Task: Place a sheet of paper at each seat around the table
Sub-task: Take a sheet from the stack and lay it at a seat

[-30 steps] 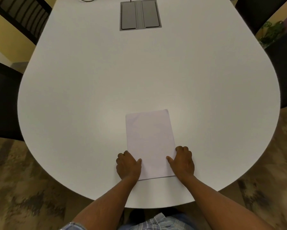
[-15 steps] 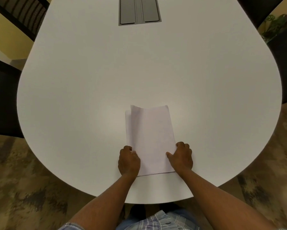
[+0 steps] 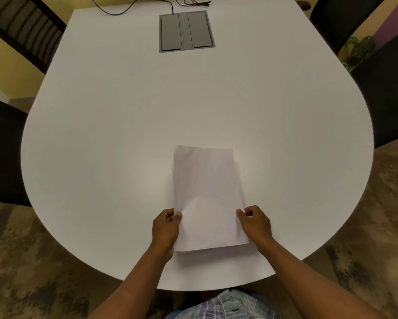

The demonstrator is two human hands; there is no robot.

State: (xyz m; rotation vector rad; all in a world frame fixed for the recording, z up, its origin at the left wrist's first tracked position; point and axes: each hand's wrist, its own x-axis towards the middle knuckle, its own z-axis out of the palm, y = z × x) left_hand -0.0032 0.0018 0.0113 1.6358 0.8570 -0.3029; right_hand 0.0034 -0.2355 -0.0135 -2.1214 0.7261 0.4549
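A pile of white paper sheets [image 3: 207, 194] lies on the white table [image 3: 124, 125] near its front rounded edge. My left hand [image 3: 165, 229] pinches the pile's left edge, near its bottom. On the opposite side my right hand [image 3: 255, 224] grips the right edge with thumb and fingers. The top sheets are lifted a little off the table and sit slightly askew over the sheets beneath. No other sheet lies anywhere else on the table.
A grey cable hatch [image 3: 186, 31] is set into the table at the far middle, with black cables [image 3: 129, 8] behind it. Dark chairs stand at the left [image 3: 5, 153], far left [image 3: 25, 26] and right [image 3: 386, 97]. A green plant [image 3: 359, 51] sits beyond the right chair.
Both hands went from resting flat beside the pile to gripping its side edges. The top sheets have lifted and slid toward me; the view has tilted up, showing the cables.
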